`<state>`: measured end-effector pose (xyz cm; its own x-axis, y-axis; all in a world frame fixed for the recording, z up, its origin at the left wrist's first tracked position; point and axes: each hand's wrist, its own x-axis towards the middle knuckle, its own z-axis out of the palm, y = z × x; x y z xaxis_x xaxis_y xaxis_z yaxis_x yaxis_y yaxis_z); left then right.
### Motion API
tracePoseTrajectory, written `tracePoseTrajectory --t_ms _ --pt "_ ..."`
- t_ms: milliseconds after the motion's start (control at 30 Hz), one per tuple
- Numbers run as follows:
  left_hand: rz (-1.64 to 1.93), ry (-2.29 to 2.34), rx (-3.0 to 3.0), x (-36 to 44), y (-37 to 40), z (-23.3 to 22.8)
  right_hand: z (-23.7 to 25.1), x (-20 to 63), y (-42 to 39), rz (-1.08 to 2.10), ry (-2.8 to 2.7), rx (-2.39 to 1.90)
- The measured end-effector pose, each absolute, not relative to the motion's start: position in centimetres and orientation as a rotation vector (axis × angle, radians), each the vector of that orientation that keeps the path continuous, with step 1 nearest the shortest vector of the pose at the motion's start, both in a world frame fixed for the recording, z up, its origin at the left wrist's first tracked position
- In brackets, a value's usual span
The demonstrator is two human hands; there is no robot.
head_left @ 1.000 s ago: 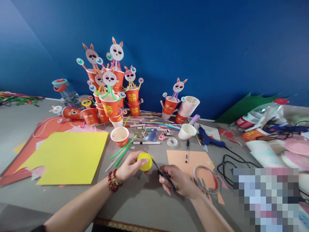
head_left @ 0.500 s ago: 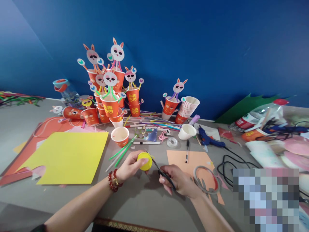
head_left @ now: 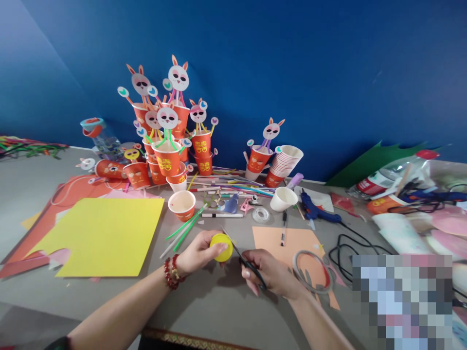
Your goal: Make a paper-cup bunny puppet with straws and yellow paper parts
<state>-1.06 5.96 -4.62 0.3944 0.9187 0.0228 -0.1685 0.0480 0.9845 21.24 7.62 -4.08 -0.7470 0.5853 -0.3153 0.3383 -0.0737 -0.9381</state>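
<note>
Your left hand [head_left: 197, 253] pinches a small yellow paper disc [head_left: 221, 247] between thumb and fingers, holding it just above the bench [head_left: 219, 311], a red bead bracelet [head_left: 170, 273] on its wrist. Your right hand [head_left: 272, 273] is closed around the black handles of a pair of scissors [head_left: 244, 260], whose blades point up and left and meet the disc's right edge; you cannot tell from here how far the blades are parted.

Just beside your right hand, to its right, a roll of tape [head_left: 312, 271] lies on an orange sheet of paper [head_left: 288, 240], with a black pen [head_left: 283, 227] across that sheet's far edge. To your left a large yellow sheet [head_left: 102, 236] lies flat. Beyond your hands stand an open orange paper cup [head_left: 182, 204], green straws [head_left: 186, 227], a white cup [head_left: 283, 198] and a blue glue gun [head_left: 315, 210]. Against the blue wall [head_left: 292, 73] stands a pile of orange cups topped with paper rabbit faces [head_left: 168, 141].
</note>
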Motion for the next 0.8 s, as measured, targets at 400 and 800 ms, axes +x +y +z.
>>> tracePoseTrajectory --t_ms 400,800 --pt "0.992 0.819 1.133 -1.05 5.93 -4.38 -4.64 21.44 7.64 1.822 -2.037 -1.042" --pt "0.993 0.859 1.133 -1.01 5.75 -4.07 -4.51 21.51 7.76 1.725 -2.121 -1.095"
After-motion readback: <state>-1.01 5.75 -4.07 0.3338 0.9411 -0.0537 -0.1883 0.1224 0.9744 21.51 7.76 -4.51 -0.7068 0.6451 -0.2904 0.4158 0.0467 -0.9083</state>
